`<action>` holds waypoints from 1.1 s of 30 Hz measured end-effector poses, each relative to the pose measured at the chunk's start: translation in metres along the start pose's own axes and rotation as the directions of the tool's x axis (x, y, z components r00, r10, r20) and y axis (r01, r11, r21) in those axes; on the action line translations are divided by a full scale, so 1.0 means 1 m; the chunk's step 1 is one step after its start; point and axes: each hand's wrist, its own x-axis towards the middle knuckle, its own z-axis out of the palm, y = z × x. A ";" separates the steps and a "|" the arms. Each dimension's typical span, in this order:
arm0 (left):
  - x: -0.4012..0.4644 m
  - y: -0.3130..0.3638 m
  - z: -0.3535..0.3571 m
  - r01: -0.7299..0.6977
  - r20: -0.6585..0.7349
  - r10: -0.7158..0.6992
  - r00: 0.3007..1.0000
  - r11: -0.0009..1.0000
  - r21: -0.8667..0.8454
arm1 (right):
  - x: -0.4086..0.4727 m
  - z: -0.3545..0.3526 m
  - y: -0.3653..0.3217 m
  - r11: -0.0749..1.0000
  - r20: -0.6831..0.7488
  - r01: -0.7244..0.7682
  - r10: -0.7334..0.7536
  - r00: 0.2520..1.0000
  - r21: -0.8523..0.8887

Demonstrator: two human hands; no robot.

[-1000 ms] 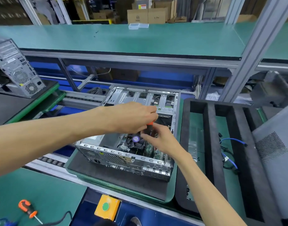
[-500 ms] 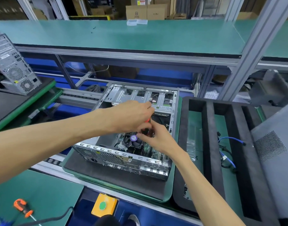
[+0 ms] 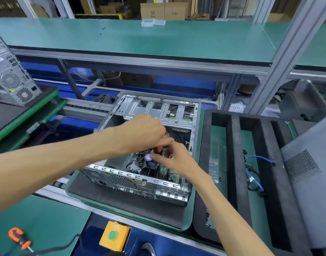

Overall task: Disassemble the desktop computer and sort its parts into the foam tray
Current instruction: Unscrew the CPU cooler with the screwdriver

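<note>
The open desktop case (image 3: 132,180) lies on its side on a black mat in a green tray. Inside it sits a black cooler fan (image 3: 149,163) with a purple round label. My left hand (image 3: 141,133) is curled around the top of an orange-and-black screwdriver (image 3: 159,150) that stands upright inside the case beside the fan. My right hand (image 3: 174,157) pinches the screwdriver's lower handle from the right. The tool's tip is hidden. The black foam tray (image 3: 234,154) with long slots lies right of the case, holding a metal bracket (image 3: 213,163) and blue cables (image 3: 258,174).
A grey perforated side panel (image 3: 309,178) leans at the right edge. Another computer tower (image 3: 10,78) stands on the left. A second orange screwdriver (image 3: 20,239) lies on the green bench at the lower left, near a yellow box with a green button (image 3: 113,235).
Both hands stay together on the screwdriver inside the case. The left hand has turned slightly over the handle and the view has shifted a little.
</note>
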 end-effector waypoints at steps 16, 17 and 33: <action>-0.006 0.003 0.009 0.028 -0.073 -0.036 0.997 0.994 -0.104 | 0.000 -0.001 0.002 1.000 0.001 0.008 -0.008 1.000 0.013; -0.009 -0.001 0.006 -0.057 -0.078 0.043 0.996 0.981 -0.185 | -0.001 -0.001 0.003 1.000 -0.017 0.009 -0.008 1.000 0.030; 0.009 -0.018 0.132 0.172 0.379 0.023 0.925 0.865 -0.472 | -0.007 -0.007 0.003 0.889 -0.469 0.046 0.196 0.861 0.456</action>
